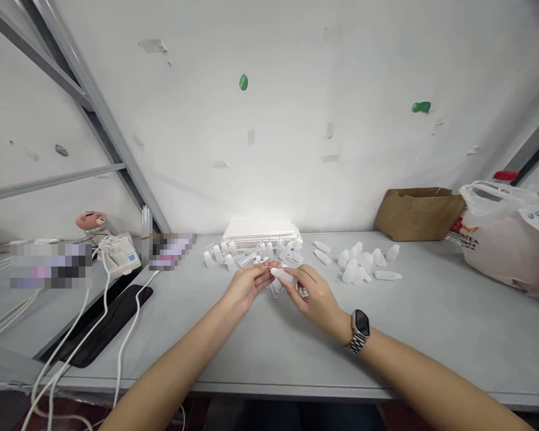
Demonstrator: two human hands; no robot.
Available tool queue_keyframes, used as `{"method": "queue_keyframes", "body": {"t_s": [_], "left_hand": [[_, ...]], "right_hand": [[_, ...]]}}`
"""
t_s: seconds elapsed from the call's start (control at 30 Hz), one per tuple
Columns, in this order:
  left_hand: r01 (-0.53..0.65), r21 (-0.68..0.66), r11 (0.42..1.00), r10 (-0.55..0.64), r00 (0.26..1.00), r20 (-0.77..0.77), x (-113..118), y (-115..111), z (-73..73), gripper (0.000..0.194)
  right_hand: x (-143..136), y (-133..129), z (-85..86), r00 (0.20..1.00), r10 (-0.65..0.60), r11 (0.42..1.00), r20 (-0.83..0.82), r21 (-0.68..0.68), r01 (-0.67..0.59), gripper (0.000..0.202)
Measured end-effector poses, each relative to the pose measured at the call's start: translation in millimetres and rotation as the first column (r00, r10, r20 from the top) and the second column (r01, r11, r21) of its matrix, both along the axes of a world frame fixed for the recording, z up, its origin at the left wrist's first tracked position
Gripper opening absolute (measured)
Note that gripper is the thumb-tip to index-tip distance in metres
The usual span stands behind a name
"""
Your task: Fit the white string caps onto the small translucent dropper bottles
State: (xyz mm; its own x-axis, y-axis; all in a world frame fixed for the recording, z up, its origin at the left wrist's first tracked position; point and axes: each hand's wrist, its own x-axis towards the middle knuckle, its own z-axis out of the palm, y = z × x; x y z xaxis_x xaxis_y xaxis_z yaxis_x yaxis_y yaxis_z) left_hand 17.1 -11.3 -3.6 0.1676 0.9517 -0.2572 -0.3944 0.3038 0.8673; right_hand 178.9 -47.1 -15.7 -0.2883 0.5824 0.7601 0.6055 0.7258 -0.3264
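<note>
A small translucent white bottle lies between my hands above the grey table. My right hand pinches it between thumb and fingers. Palm up and fingers stretched out, my left hand meets the bottle's narrow end with its fingertips. Behind my left hand stand several small white bottles with thin strings or loops. More bottles are grouped to the right, some upright and some lying down. Thin white strings hang beneath my hands; what they belong to is partly hidden.
A stack of white sheets or cards lies against the wall. At the right are a brown paper bag and a filled plastic bag. A power strip, white cables and a black object occupy the left.
</note>
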Motion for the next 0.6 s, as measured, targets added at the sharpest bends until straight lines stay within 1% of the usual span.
{"method": "queue_keyframes", "body": {"t_s": [0.13, 0.23, 0.27, 0.33, 0.43, 0.5, 0.53, 0.6], "left_hand": [[-0.013, 0.005, 1.000, 0.013, 1.000, -0.005, 1.6, -1.5, -1.9, 0.013], [-0.020, 0.003, 1.000, 0.020, 1.000, 0.001, 2.6, -2.4, -1.7, 0.012], [-0.022, 0.006, 1.000, 0.022, 1.000, 0.012, 2.9, -2.5, -0.9, 0.011], [-0.027, 0.024, 0.999, 0.026, 0.999, 0.044, 3.0, -2.5, 1.8, 0.011], [-0.034, 0.074, 0.997, 0.030, 0.998, 0.054, 1.7, -1.0, 6.8, 0.016], [-0.037, 0.141, 0.989, 0.041, 0.999, -0.026, 0.2, 0.6, 9.1, 0.025], [-0.043, 0.198, 0.979, 0.062, 0.994, -0.091, -0.4, 1.4, 9.7, 0.030], [-0.046, 0.354, 0.934, 0.134, 0.964, -0.229, -1.1, 2.5, 9.9, 0.037]], "right_hand": [[-0.8, 0.6, -3.3, 1.000, -0.005, 0.999, 0.021, 0.052, 0.004, 0.024], [-1.0, 0.9, -3.1, 1.000, 0.000, 1.000, 0.009, 0.030, -0.001, 0.024], [-0.9, 1.3, -2.4, 1.000, 0.006, 1.000, -0.016, 0.001, -0.006, 0.024], [-0.4, 2.4, 0.0, 0.993, 0.006, 0.995, -0.120, -0.096, -0.018, 0.023], [1.1, 4.8, 4.8, 0.945, -0.059, 0.957, -0.322, -0.287, -0.038, 0.023], [2.1, 6.0, 7.3, 0.903, -0.109, 0.923, -0.416, -0.379, -0.063, 0.024], [2.5, 6.3, 8.1, 0.886, -0.121, 0.910, -0.448, -0.407, -0.082, 0.025], [2.9, 6.0, 8.8, 0.863, -0.126, 0.891, -0.489, -0.438, -0.118, 0.026]]}}
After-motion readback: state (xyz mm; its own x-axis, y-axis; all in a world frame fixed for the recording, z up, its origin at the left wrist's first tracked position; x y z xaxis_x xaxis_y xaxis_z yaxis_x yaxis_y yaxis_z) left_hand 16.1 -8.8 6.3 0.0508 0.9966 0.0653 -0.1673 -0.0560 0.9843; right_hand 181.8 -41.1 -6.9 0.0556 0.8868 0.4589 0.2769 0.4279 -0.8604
